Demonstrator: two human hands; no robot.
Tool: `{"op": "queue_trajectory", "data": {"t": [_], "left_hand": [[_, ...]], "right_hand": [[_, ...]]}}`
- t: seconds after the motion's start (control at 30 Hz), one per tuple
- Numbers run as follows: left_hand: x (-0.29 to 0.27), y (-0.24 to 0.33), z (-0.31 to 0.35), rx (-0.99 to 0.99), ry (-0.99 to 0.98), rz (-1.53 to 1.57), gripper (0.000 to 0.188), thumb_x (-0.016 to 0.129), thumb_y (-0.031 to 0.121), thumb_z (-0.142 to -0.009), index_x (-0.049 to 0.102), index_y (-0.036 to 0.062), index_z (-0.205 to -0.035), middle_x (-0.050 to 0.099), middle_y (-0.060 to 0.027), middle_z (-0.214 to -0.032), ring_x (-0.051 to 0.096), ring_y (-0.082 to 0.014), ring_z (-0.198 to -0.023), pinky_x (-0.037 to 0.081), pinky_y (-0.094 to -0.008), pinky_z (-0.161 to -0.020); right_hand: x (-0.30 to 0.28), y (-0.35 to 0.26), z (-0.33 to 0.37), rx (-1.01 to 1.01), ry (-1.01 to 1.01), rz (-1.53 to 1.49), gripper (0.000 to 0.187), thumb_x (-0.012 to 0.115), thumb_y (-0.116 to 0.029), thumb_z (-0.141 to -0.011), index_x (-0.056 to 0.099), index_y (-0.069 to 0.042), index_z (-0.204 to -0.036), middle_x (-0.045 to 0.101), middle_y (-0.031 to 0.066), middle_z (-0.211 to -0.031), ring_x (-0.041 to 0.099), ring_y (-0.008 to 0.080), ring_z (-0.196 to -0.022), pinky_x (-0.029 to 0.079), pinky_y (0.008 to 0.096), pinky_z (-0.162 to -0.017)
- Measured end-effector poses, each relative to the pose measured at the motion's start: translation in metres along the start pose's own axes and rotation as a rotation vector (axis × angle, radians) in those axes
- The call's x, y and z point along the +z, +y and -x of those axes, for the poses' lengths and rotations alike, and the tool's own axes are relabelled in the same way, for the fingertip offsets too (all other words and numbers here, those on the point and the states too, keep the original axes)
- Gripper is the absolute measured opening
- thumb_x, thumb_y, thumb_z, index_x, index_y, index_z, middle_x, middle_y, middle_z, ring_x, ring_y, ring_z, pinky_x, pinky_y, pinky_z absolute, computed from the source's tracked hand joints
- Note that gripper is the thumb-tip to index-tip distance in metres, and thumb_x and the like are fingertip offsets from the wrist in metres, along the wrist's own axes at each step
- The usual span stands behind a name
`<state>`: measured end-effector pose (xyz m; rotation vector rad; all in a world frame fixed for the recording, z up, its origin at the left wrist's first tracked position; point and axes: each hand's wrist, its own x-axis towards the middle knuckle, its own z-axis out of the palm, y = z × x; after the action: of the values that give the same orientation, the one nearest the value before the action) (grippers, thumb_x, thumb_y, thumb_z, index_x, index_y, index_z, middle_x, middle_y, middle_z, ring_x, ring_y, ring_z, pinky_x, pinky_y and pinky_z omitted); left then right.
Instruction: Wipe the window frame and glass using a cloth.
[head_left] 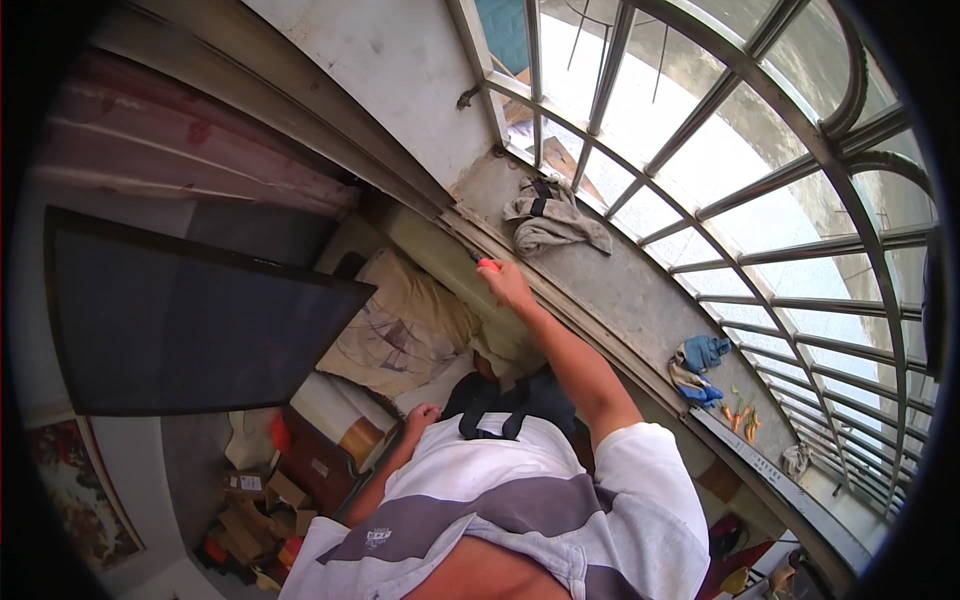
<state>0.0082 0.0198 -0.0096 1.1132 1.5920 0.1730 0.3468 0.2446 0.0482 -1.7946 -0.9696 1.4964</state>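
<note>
My right hand (512, 287) reaches forward and grips a small tool with a red-orange handle (489, 264). A short dark part juts from the handle toward the window track (570, 308); its exact kind is too small to tell. The tool's tip lies beside the track's inner edge, and I cannot tell whether it touches. Close to my waist, my left hand (424, 414) is closed with curled fingers. Whatever it may hold is hidden. A dark strap (492, 430) hangs at the front of my white and grey shirt.
Metal window bars (690, 215) curve along the right beyond a concrete sill. On the sill lie a crumpled grey cloth (560, 222) and a blue cloth (700, 362). A large dark screen (200, 320) stands left, near pillows (400, 335). Cardboard boxes (255, 515) are piled lower left.
</note>
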Motion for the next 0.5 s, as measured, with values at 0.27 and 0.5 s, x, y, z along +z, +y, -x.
{"op": "queue_trajectory", "data": {"t": [0.27,0.5], "left_hand": [[0.001,0.01,0.005,0.003,0.022,0.021,0.021,0.057,0.02,-0.08,0.062,0.0027,-0.09,0.062,-0.0038,-0.073,0.056,-0.0101,-0.066,0.045,-0.0245,-0.061],[-0.001,0.007,0.004,-0.026,0.001,-0.031,0.021,0.055,0.017,-0.082,0.062,0.0034,-0.096,0.062,-0.0024,-0.077,0.054,-0.0088,-0.068,0.045,-0.0231,-0.062]], "right_hand": [[0.013,-0.001,0.03,-0.203,0.271,0.205,0.039,0.055,-0.035,-0.073,0.06,-0.006,-0.098,0.061,0.0164,-0.072,0.06,0.0308,-0.065,0.046,0.0387,-0.057],[-0.013,0.001,-0.002,0.208,-0.187,-0.375,0.033,0.058,-0.028,-0.075,0.06,-0.001,-0.093,0.047,0.0029,-0.056,0.044,0.0127,-0.041,0.039,0.0307,-0.035]]}}
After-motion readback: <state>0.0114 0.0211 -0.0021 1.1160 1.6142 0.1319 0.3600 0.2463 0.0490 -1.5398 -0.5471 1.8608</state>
